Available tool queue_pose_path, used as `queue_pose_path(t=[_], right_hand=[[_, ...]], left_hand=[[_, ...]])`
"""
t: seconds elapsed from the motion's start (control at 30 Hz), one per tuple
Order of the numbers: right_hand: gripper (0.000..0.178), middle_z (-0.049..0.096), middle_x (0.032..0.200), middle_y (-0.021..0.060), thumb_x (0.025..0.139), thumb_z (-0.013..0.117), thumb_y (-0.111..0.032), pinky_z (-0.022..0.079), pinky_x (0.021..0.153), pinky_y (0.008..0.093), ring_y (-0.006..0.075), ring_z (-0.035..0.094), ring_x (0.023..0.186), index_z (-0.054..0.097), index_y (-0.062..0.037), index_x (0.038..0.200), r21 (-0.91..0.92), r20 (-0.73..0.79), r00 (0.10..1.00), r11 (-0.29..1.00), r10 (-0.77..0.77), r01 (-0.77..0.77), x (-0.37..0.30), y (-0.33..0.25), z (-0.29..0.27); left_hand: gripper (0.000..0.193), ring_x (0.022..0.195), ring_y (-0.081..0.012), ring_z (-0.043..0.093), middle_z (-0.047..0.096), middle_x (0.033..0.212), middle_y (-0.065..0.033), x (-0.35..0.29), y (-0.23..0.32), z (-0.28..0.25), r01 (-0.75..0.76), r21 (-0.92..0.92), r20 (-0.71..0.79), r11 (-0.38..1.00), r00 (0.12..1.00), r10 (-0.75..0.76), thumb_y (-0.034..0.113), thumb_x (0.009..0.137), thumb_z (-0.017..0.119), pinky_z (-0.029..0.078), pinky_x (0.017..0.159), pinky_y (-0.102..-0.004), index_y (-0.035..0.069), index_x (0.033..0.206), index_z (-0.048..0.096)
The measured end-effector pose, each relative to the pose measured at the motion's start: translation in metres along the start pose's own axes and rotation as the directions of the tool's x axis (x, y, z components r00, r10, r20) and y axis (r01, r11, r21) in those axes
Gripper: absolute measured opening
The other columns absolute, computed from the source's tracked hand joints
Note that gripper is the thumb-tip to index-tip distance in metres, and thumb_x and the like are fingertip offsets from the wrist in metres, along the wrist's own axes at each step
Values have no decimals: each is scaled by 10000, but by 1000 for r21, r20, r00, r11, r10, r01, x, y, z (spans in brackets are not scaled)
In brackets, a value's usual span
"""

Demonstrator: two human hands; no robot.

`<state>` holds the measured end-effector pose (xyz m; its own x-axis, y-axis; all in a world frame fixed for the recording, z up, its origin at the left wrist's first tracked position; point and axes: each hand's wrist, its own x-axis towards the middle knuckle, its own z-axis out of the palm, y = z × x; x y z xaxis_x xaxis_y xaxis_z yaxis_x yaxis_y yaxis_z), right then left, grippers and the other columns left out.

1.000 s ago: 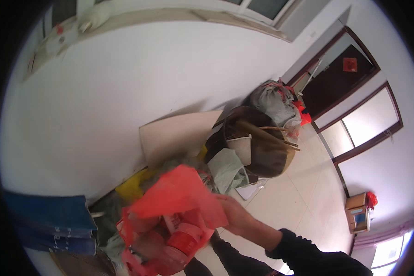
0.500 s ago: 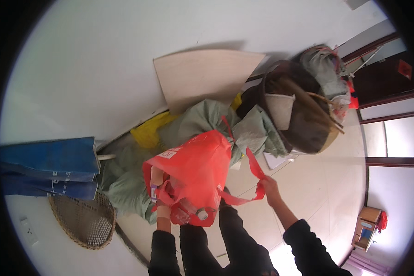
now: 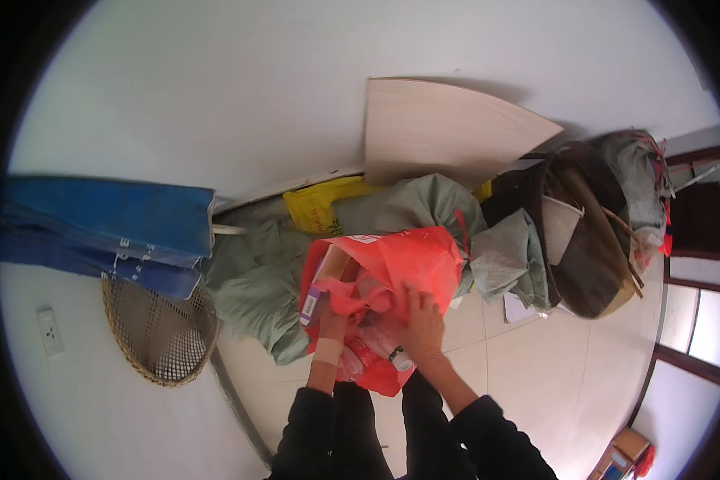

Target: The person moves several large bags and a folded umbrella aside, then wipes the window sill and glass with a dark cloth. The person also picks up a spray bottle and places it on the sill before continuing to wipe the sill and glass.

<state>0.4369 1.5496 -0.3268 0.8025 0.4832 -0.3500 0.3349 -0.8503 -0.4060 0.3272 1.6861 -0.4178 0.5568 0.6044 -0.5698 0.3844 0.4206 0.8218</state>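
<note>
A red bag sags in front of my legs, its mouth turned toward me. My left hand reaches into the opening, beside a brown and purple box; its fingers are mostly hidden by the box and a red handle loop. At the bag's right side, my right hand rests with its fingers apart and stretched over the red fabric. Between the hands, a clear plastic bottle with a white cap lies in the bag mouth, with another clear bottle near my left wrist.
Grey-green sacks lie behind the bag along the wall, with a yellow bag and a leaning wooden board. A woven basket and blue bags stand left. A large brown container is at right.
My right hand has let go of the stretched-out red strap and come left onto the bag. My left hand stays at the bag's mouth. The whole view has shifted.
</note>
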Motion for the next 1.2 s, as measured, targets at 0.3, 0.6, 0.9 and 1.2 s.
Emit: queue_pose_path(t=[0.3,0.6,0.9,1.2], right_hand=[[499,578,906,188,724,519,-11,461,722,413,365,571,822,466,-159,1198,127,-65,992,985,-106,114,48,75,9],[503,621,986,150,700,411,114,433,802,258,175,581,910,520,-24,1171,361,-37,997,929,-70,79,48,64,-6],[501,600,974,184,660,421,115,431,826,299,256,578,931,556,-31,1120,365,11,998,930,-57,49,-6,21,-72],[241,602,885,50,819,442,-7,451,710,242,104,542,819,579,41,1011,564,-76,979,817,190,-115,-87,55,-190]], left_hand=[[466,994,-177,519,513,1132,-65,-76,-88,-141,291,-147,-302,945,897,-324,161,794,581,442,787,-298,75,1229,437],[461,885,-209,561,593,988,-39,-35,-97,-91,434,-50,8,899,901,-434,252,758,611,443,757,-354,121,1183,488],[302,884,-196,587,618,973,-92,-59,-124,-91,368,-105,-35,924,927,-373,127,792,529,460,771,-302,31,1077,562],[287,896,-163,575,592,1007,-65,-144,-18,-28,444,-184,409,877,846,-342,25,809,513,468,782,-280,1,1093,542]])
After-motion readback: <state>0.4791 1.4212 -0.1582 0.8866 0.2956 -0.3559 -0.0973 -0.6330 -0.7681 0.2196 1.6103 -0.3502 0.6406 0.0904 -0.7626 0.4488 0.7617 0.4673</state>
